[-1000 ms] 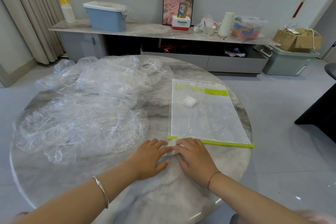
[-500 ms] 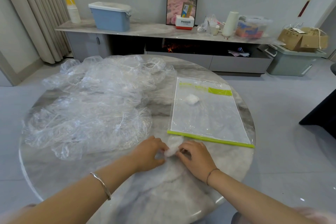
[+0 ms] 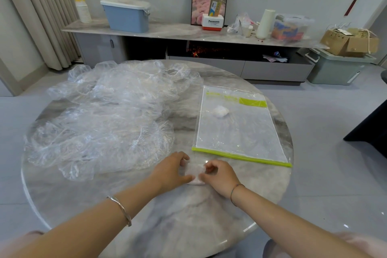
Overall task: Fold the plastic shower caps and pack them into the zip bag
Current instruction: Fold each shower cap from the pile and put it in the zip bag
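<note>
You have the cap (image 3: 195, 173) bunched into a small wad close to the near edge of the tabletop (image 3: 188, 226). Both hands are on it. Your left hand (image 3: 170, 170) pinches its left end and your right hand (image 3: 221, 176) its right end, with fingers curled in and thumbs almost meeting. The wad's long axis runs left to right between them.

The bag (image 3: 240, 132) lies flat on the right half of the tabletop, long axis pointing away from you. Its green zip strip (image 3: 240, 156) runs along the end nearest you, just beyond and to the right of your right hand. I judge that hand the nearer one to slide the cap in, leaving the left to lift the mouth. I cannot tell whether the zip is open. One packed cap (image 3: 220, 111) sits inside toward the far end. The pile (image 3: 104, 115) of loose caps covers the left half.

On the sideboard (image 3: 178, 31) behind, a white box (image 3: 212, 22) reads "Panasonic". The bag's green label (image 3: 253, 102) is too blurred to read.
</note>
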`<act>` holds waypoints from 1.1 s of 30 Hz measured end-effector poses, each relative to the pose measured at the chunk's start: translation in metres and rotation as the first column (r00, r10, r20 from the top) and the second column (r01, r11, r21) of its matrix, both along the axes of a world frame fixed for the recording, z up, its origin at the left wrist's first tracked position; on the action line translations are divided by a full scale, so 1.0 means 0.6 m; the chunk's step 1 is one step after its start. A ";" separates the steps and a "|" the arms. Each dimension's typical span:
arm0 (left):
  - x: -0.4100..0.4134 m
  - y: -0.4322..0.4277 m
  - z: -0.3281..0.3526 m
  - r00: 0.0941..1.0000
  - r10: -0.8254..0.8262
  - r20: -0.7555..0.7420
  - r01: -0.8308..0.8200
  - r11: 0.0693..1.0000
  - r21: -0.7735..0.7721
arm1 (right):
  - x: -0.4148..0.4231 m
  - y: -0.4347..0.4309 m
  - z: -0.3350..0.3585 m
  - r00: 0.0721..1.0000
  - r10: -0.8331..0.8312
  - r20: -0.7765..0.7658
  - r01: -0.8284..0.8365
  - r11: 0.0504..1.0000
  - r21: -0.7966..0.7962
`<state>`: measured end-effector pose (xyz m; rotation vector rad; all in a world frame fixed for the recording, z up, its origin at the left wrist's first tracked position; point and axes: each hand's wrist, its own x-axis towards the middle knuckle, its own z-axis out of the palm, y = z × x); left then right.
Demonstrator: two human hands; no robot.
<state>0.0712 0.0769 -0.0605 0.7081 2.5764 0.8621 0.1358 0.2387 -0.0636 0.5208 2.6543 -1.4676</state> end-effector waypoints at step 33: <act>-0.119 0.155 -0.016 0.900 -0.307 -0.309 0.309 0.950 -0.045 | 0.004 0.187 0.098 0.910 -0.405 -0.092 0.336 0.848 -0.410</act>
